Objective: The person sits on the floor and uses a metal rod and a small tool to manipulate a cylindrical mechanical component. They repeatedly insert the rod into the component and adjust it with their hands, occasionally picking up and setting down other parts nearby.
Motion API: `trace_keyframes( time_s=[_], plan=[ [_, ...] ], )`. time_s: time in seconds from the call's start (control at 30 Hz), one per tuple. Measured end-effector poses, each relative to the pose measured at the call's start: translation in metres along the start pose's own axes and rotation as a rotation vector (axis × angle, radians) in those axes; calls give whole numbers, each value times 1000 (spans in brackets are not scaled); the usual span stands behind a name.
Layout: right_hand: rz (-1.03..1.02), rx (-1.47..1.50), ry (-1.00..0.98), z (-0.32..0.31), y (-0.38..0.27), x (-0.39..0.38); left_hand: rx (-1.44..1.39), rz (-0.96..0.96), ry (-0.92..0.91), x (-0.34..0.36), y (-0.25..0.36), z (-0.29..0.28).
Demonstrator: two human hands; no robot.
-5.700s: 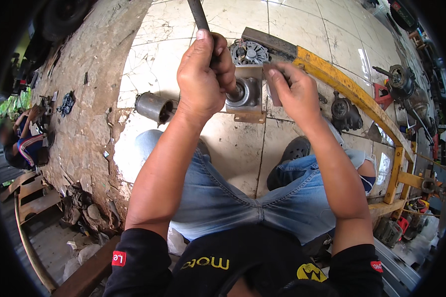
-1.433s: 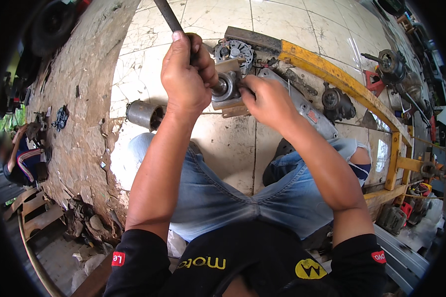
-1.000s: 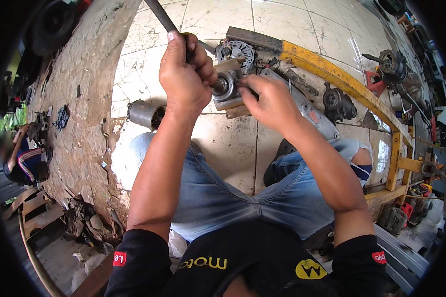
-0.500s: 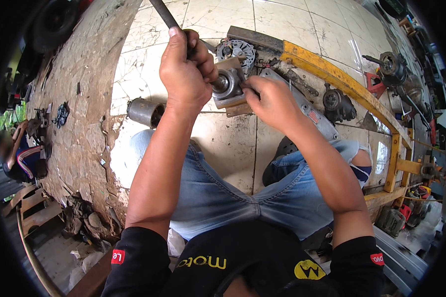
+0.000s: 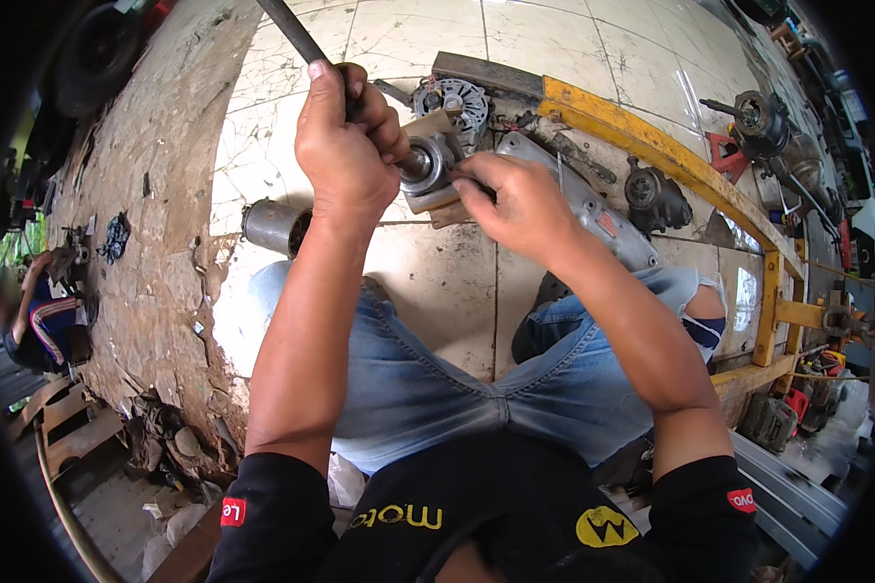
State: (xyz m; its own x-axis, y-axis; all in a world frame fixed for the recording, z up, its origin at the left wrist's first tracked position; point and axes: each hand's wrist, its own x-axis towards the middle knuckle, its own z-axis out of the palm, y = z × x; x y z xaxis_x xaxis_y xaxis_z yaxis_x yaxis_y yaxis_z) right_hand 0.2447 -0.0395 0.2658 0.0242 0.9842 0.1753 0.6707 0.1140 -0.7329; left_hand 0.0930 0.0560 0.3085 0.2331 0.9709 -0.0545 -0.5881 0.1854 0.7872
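My left hand is wrapped round a dark bar, which slants up and to the left out of the picture. Just below that fist, a short shaft stands in the round opening of a grey metal housing. The housing rests on brown blocks on the tiled floor. From the other side my right hand reaches in, thumb and forefinger closed at the housing's right edge. Those fingertips partly cover the edge. Whether the bar joins the shaft is hidden behind my left hand.
An alternator lies beyond the housing. To the left is a metal cylinder; to the right, a long grey casing and a dark round part. A yellow steel frame curves along the right. A person sits far left.
The whole view has shifted slightly. My left hand and the bar have moved a little left, and the bar leans further left. My right hand stays at the housing's edge.
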Motion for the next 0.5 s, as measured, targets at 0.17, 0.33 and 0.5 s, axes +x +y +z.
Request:
trace_keyframes(
  time_s=[0.17, 0.33, 0.5],
  plan=[
    [-27, -48, 20, 0, 8, 2, 25, -3, -9, 0, 1, 2],
    [-9, -152, 49, 0, 19, 2, 16, -12, -26, 1, -2, 4],
    [-45, -153, 34, -1, 13, 3, 26, -3, -37, 1, -3, 3]
  ],
)
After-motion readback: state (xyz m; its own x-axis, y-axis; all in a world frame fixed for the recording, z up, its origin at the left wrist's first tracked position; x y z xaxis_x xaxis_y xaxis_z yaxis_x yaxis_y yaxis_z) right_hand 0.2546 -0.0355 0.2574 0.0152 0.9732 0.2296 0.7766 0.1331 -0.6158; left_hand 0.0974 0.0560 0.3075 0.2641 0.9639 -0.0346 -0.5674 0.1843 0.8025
